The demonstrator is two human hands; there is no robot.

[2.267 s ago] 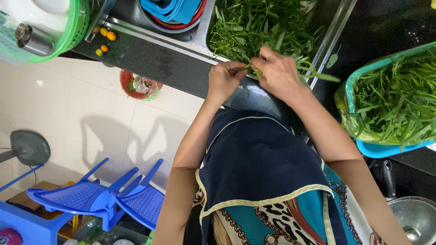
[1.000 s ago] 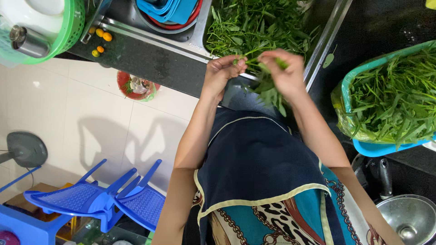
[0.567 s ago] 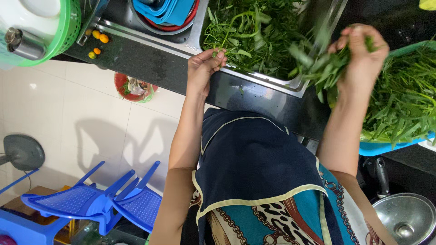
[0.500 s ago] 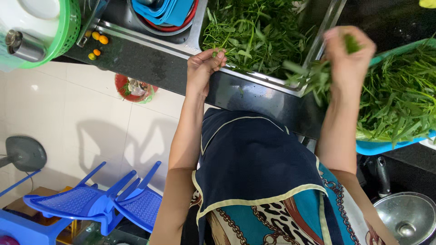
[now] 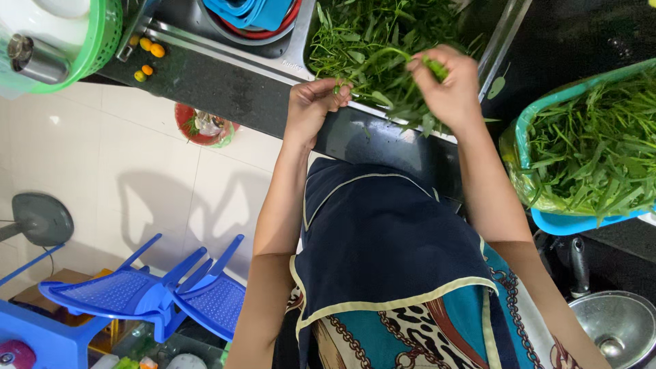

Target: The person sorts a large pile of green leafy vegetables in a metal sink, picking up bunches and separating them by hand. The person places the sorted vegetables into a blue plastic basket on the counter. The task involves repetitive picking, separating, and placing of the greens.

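Observation:
Over the steel sink (image 5: pixel 301 65), heaped with leafy green vegetables (image 5: pixel 383 34), my left hand (image 5: pixel 313 104) pinches the lower end of a long green stalk (image 5: pixel 372 61). My right hand (image 5: pixel 447 85) grips the stalk's upper, leafy end, with leaves hanging below it. The stalk arcs between both hands. To the right, a blue basin (image 5: pixel 574 222) lined with clear plastic holds a pile of picked green stems (image 5: pixel 594 143).
A green basket (image 5: pixel 102 41) with a metal cup (image 5: pixel 34 58) sits at top left, small orange fruits (image 5: pixel 150 49) beside it. A red bin (image 5: pixel 201 126) stands on the tiled floor, blue plastic chairs (image 5: pixel 157 294) below. A steel pot (image 5: pixel 615 328) is at bottom right.
My right hand swung out to the basin on the right with a bunch of greens, then came back over the sink. Both hands now hold a new stalk.

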